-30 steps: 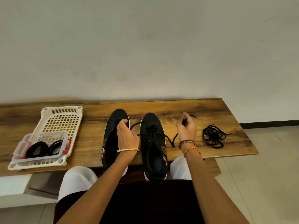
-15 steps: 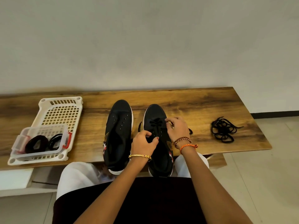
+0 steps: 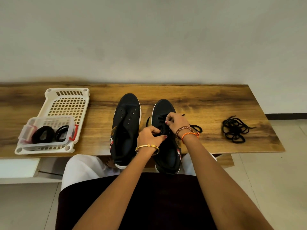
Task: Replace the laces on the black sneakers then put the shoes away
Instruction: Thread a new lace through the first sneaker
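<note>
Head view showed a white lattice tray (image 3: 66, 103) at the tabletop's (image 3: 207, 100) left, carrying a clear tub (image 3: 47, 131) with black coiled bands. Next stood an unlaced black sneaker (image 3: 127, 123). Left hand (image 3: 150, 138) and right hand (image 3: 176, 121) pinched the lace on the second sneaker (image 3: 163, 108). Loose laces (image 3: 234, 129) lay rightmost. No writing was legible.

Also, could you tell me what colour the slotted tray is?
White, the slotted tray; the head view shows it.
</note>
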